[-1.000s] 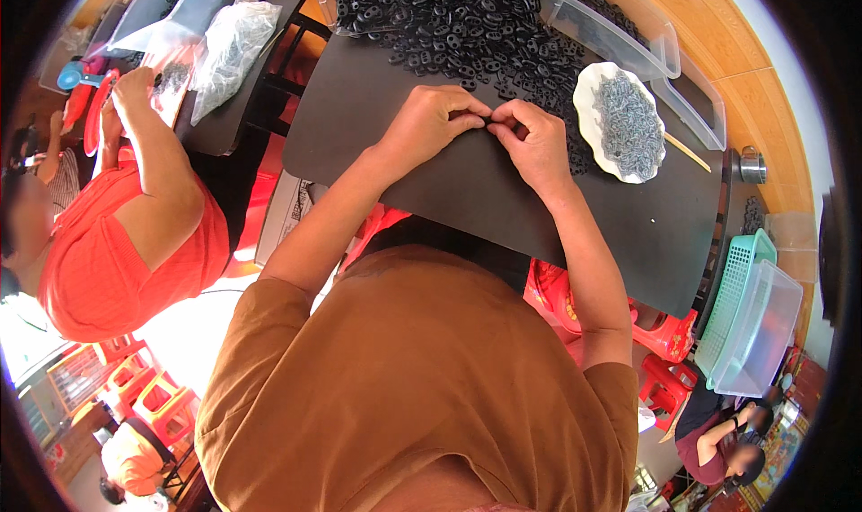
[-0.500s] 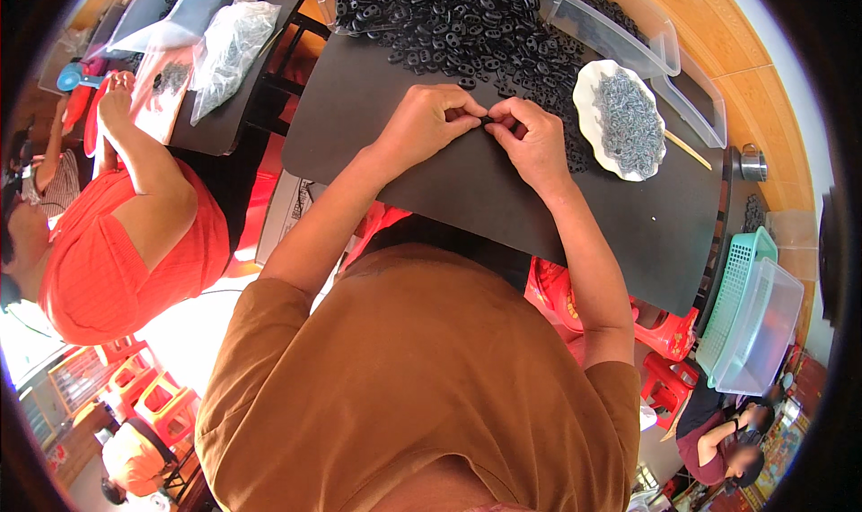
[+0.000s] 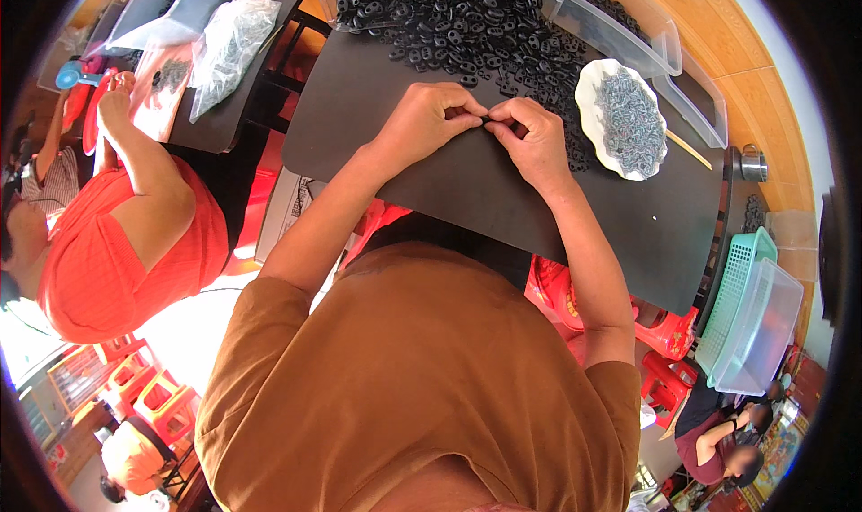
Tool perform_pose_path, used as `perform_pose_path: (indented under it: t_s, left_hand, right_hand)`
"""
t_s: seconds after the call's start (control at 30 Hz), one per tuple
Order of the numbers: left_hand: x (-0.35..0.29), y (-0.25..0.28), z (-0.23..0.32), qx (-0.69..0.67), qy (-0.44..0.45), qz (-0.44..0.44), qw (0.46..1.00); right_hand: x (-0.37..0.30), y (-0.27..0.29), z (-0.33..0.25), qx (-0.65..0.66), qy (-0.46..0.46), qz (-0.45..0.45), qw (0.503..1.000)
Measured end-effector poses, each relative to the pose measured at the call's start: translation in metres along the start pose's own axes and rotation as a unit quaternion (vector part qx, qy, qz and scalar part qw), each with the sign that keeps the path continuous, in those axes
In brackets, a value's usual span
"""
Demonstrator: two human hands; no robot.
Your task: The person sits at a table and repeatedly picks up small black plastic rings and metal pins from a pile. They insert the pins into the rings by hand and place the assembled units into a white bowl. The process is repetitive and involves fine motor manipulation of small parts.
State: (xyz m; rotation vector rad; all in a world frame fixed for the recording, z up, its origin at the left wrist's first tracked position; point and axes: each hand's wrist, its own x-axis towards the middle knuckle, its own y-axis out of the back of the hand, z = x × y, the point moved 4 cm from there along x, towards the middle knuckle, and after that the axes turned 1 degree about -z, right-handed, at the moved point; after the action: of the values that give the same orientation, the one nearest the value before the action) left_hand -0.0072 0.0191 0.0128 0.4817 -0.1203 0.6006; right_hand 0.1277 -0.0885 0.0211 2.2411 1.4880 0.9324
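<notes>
Between my two hands, over the dark table (image 3: 431,175), is a small black plastic piece (image 3: 487,119), mostly covered by my fingertips. My left hand (image 3: 433,124) pinches its left side with thumb and forefinger. On its other side my right hand (image 3: 532,142) pinches it the same way. Just beyond my hands spreads a big heap of black plastic pieces with holes (image 3: 449,18). To the right of my right hand stands a white scalloped dish (image 3: 588,121), filled with small silvery metal parts (image 3: 630,121).
A clear plastic bin (image 3: 620,40) stands at the back right, and a thin stick (image 3: 690,150) pokes out by the dish. Right of the table are a green basket (image 3: 732,305) and a metal cup (image 3: 752,163). On the left, a person in red (image 3: 135,242) works at another table.
My hands stay in nearly the same place, still pinching the small black piece. Nothing else on the table has visibly moved.
</notes>
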Motion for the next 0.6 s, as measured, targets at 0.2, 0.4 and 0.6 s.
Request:
perform_pose_path:
  t_s: [0.2,0.4,0.6]
  left_hand:
    - [-0.0013,-0.0008,-0.0006,0.006,-0.001,-0.006,1.000]
    - [-0.0059,-0.0007,-0.0023,-0.003,-0.025,-0.006,1.000]
    - [-0.0058,0.0000,-0.0012,0.008,-0.034,-0.006,0.999]
  right_hand:
    - [-0.0007,-0.0009,-0.0016,0.000,0.002,-0.006,1.000]
    - [-0.0025,-0.0045,-0.0028,0.017,0.046,-0.005,0.999]
    - [-0.0015,-0.0051,-0.0053,0.027,0.058,-0.009,0.998]
